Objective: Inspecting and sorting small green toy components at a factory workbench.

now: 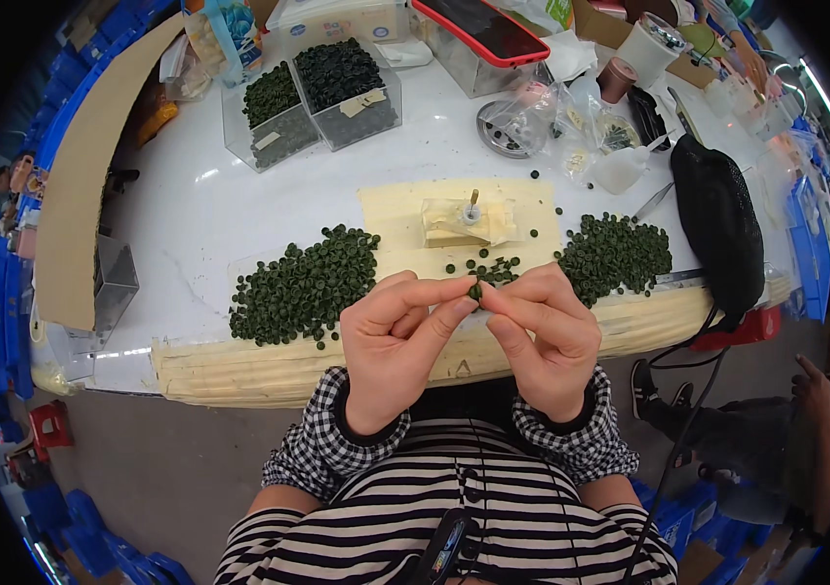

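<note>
— Left hand (397, 343) and right hand (544, 336)?
— Raised together over the near edge of the desk (191, 205), fingertips meeting. Both pinching one small dark green ring-shaped part (474, 290) between thumbs and forefingers. Other fingers curled in. Checked cuffs at both wrists.

— Position of the part?
— Held in the air, just above the desk's front edge, in line with the cream mat (405, 219). Not touching the desk.

— Immediately around it?
— Few loose green parts (489, 267) scattered on the mat just beyond the fingertips. Large heap of like parts (306, 286) to the left of the hands, partly on the mat. Second heap (616, 255) to the right, near a black mesh bag (719, 226).

— Further back?
— Small block with an upright pin (469, 218) at the mat's middle. Two clear boxes (322, 99) filled with the same green parts at the far side, left of centre. Clear box with a red-edged lid (481, 37) beyond, with plastic bags (571, 117) beside it. Brown cardboard sheet (93, 166) leaning along the desk's left side.

— Other persons?
— One seated at lower right, a hand (813, 382) visible, well apart from the work.
</note>
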A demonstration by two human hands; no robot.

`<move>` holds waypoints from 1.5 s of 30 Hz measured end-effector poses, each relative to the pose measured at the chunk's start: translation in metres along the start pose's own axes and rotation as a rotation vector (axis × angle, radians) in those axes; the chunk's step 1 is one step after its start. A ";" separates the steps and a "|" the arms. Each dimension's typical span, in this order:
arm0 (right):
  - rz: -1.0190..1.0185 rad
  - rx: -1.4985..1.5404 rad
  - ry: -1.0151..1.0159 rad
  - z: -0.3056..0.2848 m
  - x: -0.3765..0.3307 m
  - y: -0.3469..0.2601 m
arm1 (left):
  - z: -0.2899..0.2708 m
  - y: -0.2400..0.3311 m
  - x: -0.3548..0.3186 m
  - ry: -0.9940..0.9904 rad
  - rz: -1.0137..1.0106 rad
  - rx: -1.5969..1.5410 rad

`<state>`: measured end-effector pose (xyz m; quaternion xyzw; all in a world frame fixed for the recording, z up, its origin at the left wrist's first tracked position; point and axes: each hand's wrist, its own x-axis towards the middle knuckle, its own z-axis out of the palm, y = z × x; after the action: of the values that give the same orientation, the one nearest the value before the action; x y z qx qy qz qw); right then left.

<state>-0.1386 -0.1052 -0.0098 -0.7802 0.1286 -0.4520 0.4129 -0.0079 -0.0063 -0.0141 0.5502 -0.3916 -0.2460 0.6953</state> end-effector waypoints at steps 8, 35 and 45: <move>-0.170 -0.214 -0.098 -0.008 0.005 -0.004 | -0.009 0.008 0.002 -0.085 -0.021 0.126; -0.041 -0.019 -0.016 -0.002 -0.004 -0.005 | -0.007 0.004 0.000 -0.055 0.021 0.081; 0.031 0.017 -0.027 0.000 -0.007 -0.007 | -0.008 0.008 0.000 -0.046 0.188 0.280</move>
<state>-0.1436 -0.0960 -0.0088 -0.7806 0.1311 -0.4359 0.4283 -0.0022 0.0008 -0.0074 0.5968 -0.4877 -0.1352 0.6226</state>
